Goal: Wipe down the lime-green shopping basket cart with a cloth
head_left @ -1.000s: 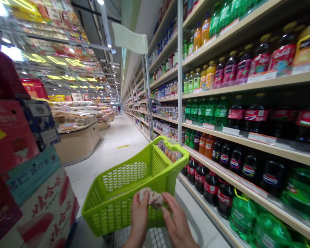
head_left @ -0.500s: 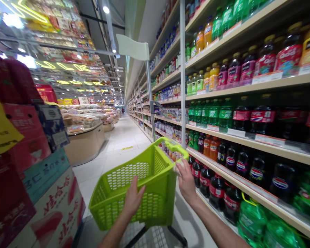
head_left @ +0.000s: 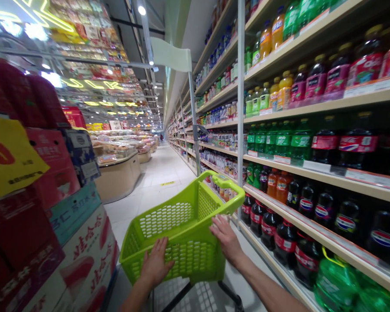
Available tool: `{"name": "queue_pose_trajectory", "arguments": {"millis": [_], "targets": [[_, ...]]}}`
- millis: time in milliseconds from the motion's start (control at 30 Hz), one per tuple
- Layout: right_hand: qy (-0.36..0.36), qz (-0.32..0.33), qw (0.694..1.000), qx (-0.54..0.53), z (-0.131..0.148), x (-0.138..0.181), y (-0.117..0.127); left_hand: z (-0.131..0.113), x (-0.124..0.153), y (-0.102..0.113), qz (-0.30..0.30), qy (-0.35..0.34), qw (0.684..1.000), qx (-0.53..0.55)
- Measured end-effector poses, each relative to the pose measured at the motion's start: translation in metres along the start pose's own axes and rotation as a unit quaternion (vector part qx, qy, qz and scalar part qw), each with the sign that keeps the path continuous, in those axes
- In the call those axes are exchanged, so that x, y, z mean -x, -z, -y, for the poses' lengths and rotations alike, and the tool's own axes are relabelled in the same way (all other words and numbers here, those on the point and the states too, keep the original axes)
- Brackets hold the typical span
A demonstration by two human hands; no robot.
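Note:
A lime-green plastic basket (head_left: pixel 169 216) rides tilted on a wheeled cart frame (head_left: pixel 227 294) in a shop aisle. My left hand (head_left: pixel 156 262) lies flat on the basket's near wall with its fingers spread and holds nothing. My right hand (head_left: pixel 225 236) is at the basket's near right corner, just under the rim and the green handle (head_left: pixel 229 184). Its fingers curl against the basket's edge. The crumpled wad does not show in either hand.
Shelves of soft-drink bottles (head_left: pixel 295 203) run close along the right, down to floor level. Stacked red and printed cartons (head_left: pixel 61 234) with a yellow price sign (head_left: pixel 9 156) crowd the left. The pale tiled aisle (head_left: pixel 162 173) runs ahead past a curved display counter (head_left: pixel 117 177).
Both hands let go of the crumpled wad's shared hold and went to the basket, left onto the near wall, right to the right corner. The view has moved forward along the shelves.

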State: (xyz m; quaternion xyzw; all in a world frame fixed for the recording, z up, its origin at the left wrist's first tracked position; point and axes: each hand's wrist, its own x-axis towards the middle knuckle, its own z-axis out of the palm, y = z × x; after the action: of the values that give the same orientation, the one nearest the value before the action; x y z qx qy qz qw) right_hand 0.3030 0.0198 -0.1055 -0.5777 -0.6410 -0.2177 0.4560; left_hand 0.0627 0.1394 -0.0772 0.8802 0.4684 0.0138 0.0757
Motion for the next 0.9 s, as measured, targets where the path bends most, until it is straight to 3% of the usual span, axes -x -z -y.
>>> {"name": "queue_pose_trajectory", "arguments": {"millis": [133,200,333,400,467,567,667,767,900], "targets": [[-0.032,-0.041,0.999,0.008,-0.007,-0.031,0.012,0.002,0.005,0.001,-0.007,-0.007,1.000,0.023],[-0.041,-0.011,0.999,-0.015,-0.002,-0.022,0.008,0.002,0.007,0.001,-0.003,-0.005,1.000,0.025],[0.006,0.124,0.989,-0.080,0.031,0.011,-0.004,0.000,0.010,0.002,-0.007,-0.006,1.000,0.030],[0.019,0.133,0.986,-0.093,0.048,0.010,-0.006,0.000,0.011,0.001,-0.013,-0.008,0.999,0.038],[0.015,0.100,0.991,-0.090,0.054,-0.005,-0.005,0.001,0.012,0.000,-0.014,-0.010,0.999,0.047],[-0.008,0.065,0.998,-0.025,0.040,-0.034,-0.005,0.001,0.014,0.000,-0.011,-0.013,0.999,0.050],[-0.027,0.086,0.993,0.071,0.017,-0.047,-0.010,0.000,0.016,0.001,-0.002,-0.012,0.999,0.040],[0.010,0.128,0.987,0.097,0.013,-0.036,-0.020,-0.001,0.017,0.000,0.012,-0.009,1.000,0.028],[0.110,0.172,0.978,0.031,0.041,0.004,-0.040,-0.003,0.018,-0.002,0.017,-0.007,1.000,0.014]]}}
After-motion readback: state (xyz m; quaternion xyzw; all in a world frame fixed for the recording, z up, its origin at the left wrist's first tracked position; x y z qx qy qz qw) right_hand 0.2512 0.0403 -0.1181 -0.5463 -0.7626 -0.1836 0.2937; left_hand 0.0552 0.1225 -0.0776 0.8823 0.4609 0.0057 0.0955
